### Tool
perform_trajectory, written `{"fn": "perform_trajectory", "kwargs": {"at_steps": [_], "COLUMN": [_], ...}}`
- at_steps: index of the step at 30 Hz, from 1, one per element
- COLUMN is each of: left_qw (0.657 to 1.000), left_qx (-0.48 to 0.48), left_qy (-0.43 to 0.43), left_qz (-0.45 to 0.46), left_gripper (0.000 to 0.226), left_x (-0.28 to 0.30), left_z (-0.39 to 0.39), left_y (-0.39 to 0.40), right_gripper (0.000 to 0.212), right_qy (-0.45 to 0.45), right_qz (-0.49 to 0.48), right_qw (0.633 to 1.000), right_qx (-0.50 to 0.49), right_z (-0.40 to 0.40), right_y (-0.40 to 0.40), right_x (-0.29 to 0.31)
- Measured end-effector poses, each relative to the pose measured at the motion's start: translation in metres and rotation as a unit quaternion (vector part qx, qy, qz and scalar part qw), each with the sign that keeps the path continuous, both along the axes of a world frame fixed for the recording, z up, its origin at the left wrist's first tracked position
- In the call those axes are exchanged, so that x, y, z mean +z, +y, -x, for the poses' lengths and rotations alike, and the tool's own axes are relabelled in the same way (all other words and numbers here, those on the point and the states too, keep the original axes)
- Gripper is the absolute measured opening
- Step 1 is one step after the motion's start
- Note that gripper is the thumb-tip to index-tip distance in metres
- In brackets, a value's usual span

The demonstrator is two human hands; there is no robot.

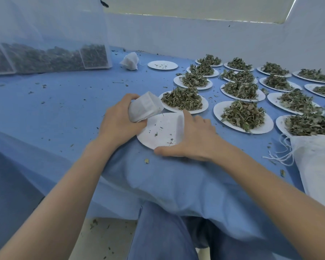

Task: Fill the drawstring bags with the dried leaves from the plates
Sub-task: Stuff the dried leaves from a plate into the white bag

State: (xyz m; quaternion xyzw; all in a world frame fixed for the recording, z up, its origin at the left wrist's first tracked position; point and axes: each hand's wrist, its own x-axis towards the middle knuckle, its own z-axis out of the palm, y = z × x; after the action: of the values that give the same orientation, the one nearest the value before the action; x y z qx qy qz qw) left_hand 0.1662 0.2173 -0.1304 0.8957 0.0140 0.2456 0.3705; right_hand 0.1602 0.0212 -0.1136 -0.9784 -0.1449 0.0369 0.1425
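The left hand [118, 121] gripped a white fabric drawstring bag [145, 106]; the right hand [190, 139] curled around the bent edge of a white paper plate [163, 131].

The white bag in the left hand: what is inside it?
The bag looks full, gripped by the left hand. Its cloth hides the contents. The plate beneath holds only crumbs.
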Motion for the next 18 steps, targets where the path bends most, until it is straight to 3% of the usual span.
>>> {"fn": "perform_trajectory", "kwargs": {"at_steps": [7, 10, 14, 18], "left_qw": [0.998, 0.997, 0.996, 0.995], "left_qx": [0.033, 0.045, 0.061, 0.078], "left_qy": [-0.045, -0.06, -0.055, -0.031], "left_qz": [0.033, 0.035, 0.037, 0.055], "left_gripper": [0.048, 0.046, 0.049, 0.052], "left_x": [0.034, 0.054, 0.078, 0.098], "left_z": [-0.012, -0.032, -0.077, -0.14], "left_y": [0.005, 0.009, 0.014, 0.021], "right_gripper": [0.132, 0.137, 0.123, 0.122], "right_qy": [-0.034, -0.057, -0.106, -0.128], "right_qz": [-0.097, -0.075, -0.048, -0.048], "right_qw": [0.994, 0.995, 0.993, 0.99], "right_qx": [0.034, 0.032, 0.022, 0.02], "right_z": [-0.012, -0.04, -0.096, -0.167], "right_y": [0.001, 0.006, 0.017, 0.027], "right_x": [0.042, 0.06, 0.079, 0.091]}}
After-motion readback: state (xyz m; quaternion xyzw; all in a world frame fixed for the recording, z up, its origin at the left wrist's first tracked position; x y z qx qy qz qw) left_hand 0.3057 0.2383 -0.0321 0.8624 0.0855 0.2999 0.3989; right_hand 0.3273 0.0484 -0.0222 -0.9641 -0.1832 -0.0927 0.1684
